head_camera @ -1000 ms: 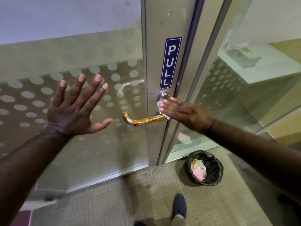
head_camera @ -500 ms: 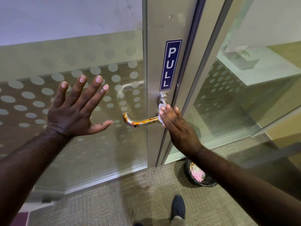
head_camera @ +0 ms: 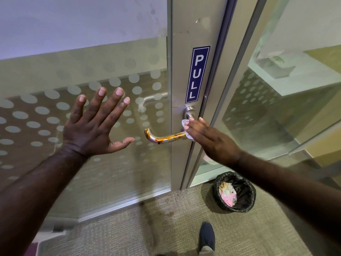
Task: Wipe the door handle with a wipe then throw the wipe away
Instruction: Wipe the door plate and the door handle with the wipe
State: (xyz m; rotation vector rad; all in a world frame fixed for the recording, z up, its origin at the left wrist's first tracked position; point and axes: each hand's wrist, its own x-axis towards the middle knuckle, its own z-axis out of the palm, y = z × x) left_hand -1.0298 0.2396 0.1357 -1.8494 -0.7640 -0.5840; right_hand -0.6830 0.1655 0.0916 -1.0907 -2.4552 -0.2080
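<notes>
- Since a second ago: right hand [head_camera: 208,137] crept up the lever's pivot end with the wipe [head_camera: 185,124]; left hand [head_camera: 94,126] unchanged.
- Head view: right hand's fingers pressed together, pinning the white wipe on the door handle [head_camera: 166,138] near its pivot, right of the lever.
- Left hand spread flat by the glass door [head_camera: 55,108]; contact with it unclear.
- Orange-brown grime covers the lever's left curl, not yet wiped.
- Risks: small wipe may slip from under the fingers; grime may smear or drip onto the carpet [head_camera: 166,228].
- Bin [head_camera: 234,191] near right, on the floor; a careless toss could miss it.
</notes>
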